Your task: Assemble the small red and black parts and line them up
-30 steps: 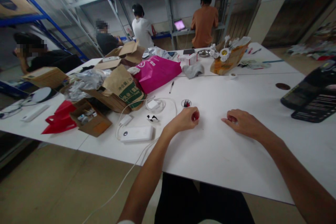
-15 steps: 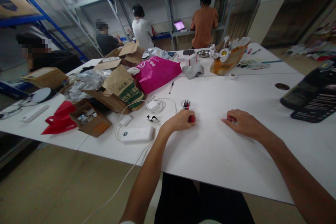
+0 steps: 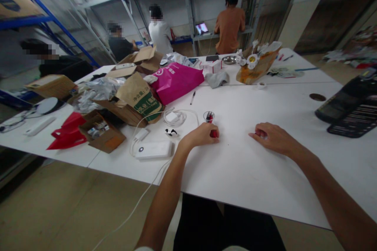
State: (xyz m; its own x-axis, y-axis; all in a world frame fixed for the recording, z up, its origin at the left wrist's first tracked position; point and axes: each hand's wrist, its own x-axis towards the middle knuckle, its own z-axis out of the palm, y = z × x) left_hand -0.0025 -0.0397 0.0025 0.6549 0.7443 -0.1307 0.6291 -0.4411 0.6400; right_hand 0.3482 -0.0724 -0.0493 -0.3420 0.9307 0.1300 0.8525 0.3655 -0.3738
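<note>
- Two hands rest on the white worktop [image 3: 235, 164], both toward its near edge, with bare surface between them.
- Your left hand [image 3: 200, 136] lies curled, its fingertips closed on a small red piece [image 3: 213, 133] that sits on the worktop.
- Just beyond that hand stands a small clear cup [image 3: 209, 116] with red and dark bits in it, close to the red piece but apart from it.
- Your right hand [image 3: 272, 137] is loosely curled, knuckles up; something reddish shows under its fingers, and you cannot tell whether it is gripped.
- To the left of your left hand lie a white power bank [image 3: 153, 150] and a coiled white cable [image 3: 174, 117].
- Further left, toward the far side, sit a brown paper bag [image 3: 138, 96] and a pink bag [image 3: 175, 80].
</note>
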